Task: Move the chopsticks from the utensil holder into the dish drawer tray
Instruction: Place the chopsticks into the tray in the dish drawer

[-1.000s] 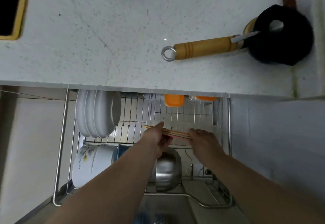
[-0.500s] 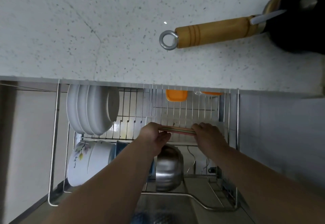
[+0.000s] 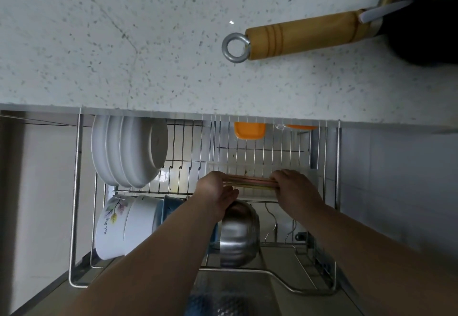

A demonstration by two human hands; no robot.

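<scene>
A bundle of wooden chopsticks (image 3: 249,182) lies level between my two hands, low over a clear plastic tray (image 3: 257,167) in the pulled-out wire dish drawer (image 3: 75,191). My left hand (image 3: 214,189) grips the bundle's left end and my right hand (image 3: 293,186) grips its right end. The hands hide the tips of the chopsticks. No utensil holder is in view.
White plates (image 3: 126,149) stand on edge at the drawer's back left. White bowls (image 3: 119,226) and a steel bowl (image 3: 239,236) sit in the front row. Orange lids (image 3: 249,130) lie under the speckled counter (image 3: 148,43), which carries a wooden-handled pan (image 3: 304,34).
Both hands have sunk a little with the chopsticks toward the clear tray, and the bundle has levelled out. The camera has tilted down and closer, so the pan sits nearer the top right.
</scene>
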